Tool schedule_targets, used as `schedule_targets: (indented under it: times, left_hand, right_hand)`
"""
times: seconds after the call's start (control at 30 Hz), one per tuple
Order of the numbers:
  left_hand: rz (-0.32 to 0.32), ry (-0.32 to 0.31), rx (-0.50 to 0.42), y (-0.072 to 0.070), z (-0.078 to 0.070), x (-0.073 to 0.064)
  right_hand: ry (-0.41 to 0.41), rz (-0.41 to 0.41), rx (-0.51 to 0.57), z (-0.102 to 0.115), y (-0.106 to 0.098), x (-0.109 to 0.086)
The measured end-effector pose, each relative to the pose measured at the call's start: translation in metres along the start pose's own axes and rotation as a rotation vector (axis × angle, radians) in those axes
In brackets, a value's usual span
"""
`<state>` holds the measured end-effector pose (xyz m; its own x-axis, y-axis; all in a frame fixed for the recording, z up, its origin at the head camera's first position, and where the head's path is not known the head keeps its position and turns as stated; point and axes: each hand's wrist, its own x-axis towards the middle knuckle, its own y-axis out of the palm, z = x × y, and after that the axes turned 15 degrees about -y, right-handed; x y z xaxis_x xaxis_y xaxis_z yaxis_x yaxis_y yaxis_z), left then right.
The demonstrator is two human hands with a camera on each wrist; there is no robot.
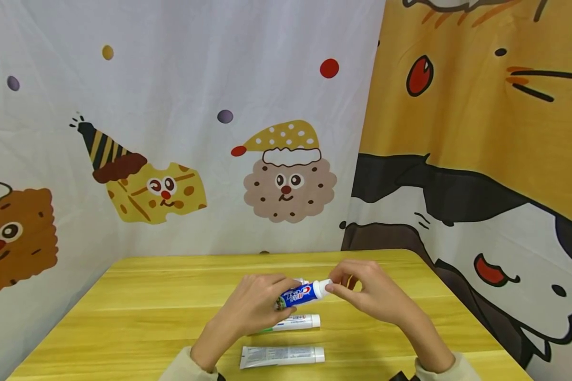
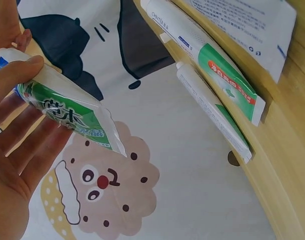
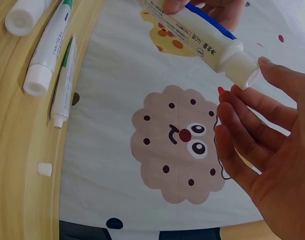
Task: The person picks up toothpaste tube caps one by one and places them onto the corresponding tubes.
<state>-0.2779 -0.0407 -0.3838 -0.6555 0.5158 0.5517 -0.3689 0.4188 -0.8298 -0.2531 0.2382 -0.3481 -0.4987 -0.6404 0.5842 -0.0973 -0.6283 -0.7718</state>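
Observation:
My left hand (image 1: 259,301) grips a blue, white and green toothpaste tube (image 1: 299,295) above the table, thumb on one side and fingers on the other. The tube's flat green end (image 2: 67,112) sticks out past the fingers in the left wrist view. At its other end, the thumb and index finger of my right hand (image 1: 376,291) pinch the white cap (image 3: 241,69). Below the hands lie a white and green toothpaste tube (image 1: 297,322) and, closer to me, a mostly white tube (image 1: 282,356). A smaller tube (image 3: 65,87) lies farther back, its narrow nozzle bare.
A small loose white cap (image 3: 44,169) stands on the wooden table (image 1: 162,307), near the smaller tube's nozzle. Behind the table's far edge hangs a curtain (image 1: 181,95) printed with cartoon figures.

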Motion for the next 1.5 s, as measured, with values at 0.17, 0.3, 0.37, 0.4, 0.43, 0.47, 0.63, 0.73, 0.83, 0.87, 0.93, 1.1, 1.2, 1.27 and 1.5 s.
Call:
schedule_targets:
  times: [0.17, 0.3, 0.37, 0.4, 0.43, 0.47, 0.63, 0.73, 0.83, 0.87, 0.93, 1.1, 1.2, 1.27, 1.5]
  left_hand:
    - [-0.009, 0.007, 0.007, 0.0000, 0.0003, 0.0008]
    - [-0.006, 0.007, 0.002, -0.0004, 0.0001, 0.0012]
    - [-0.005, 0.005, -0.001, -0.0005, 0.0002, 0.0013]
    - [-0.006, 0.005, -0.001, -0.0006, 0.0002, 0.0013]
    - [-0.007, 0.005, -0.003, -0.0006, 0.0003, 0.0013]
    - [-0.008, 0.005, -0.004, -0.0005, 0.0003, 0.0013]
    - [-0.019, 0.010, -0.006, 0.0007, 0.0009, -0.0005]
    - [-0.018, 0.008, -0.007, 0.0012, 0.0013, -0.0016]
    - [-0.018, 0.004, -0.007, 0.0013, 0.0009, -0.0013]
    - [-0.020, 0.004, -0.009, 0.0013, 0.0009, -0.0011]
    - [-0.024, 0.005, -0.014, 0.0014, 0.0007, -0.0007]
    - [-0.027, 0.002, -0.020, 0.0015, 0.0012, -0.0018]
    - [-0.027, -0.003, -0.020, 0.0014, 0.0013, -0.0019]
    - [-0.028, -0.004, -0.020, 0.0012, 0.0011, -0.0016]
    - [-0.039, 0.014, -0.011, 0.0012, 0.0008, -0.0013]
  right_hand:
    - [0.007, 0.007, 0.001, -0.0004, 0.0000, 0.0005]
    - [0.002, 0.009, -0.009, -0.0009, -0.0007, 0.0009]
    - [-0.005, 0.009, -0.020, -0.0009, -0.0009, 0.0011]
    - [-0.005, 0.011, -0.027, -0.0012, -0.0010, 0.0011]
    - [-0.002, 0.011, -0.030, -0.0014, -0.0011, 0.0010]
    - [0.003, 0.010, -0.028, -0.0015, -0.0011, 0.0006]
    - [0.045, 0.007, 0.021, -0.0014, -0.0020, -0.0011]
    - [0.028, -0.010, 0.054, 0.0000, -0.0031, -0.0021]
    - [-0.041, -0.042, 0.077, 0.0007, -0.0040, -0.0029]
    - [-0.071, -0.052, 0.081, 0.0007, -0.0041, -0.0030]
    - [-0.128, -0.064, 0.088, 0.0006, -0.0041, -0.0029]
    - [-0.184, -0.053, 0.092, 0.0009, -0.0027, -0.0019]
    - [-0.182, -0.050, 0.084, 0.0006, -0.0018, -0.0014]
    - [-0.182, -0.051, 0.078, -0.0001, -0.0012, -0.0011]
    - [-0.155, -0.049, 0.052, -0.0031, 0.0008, -0.0019]
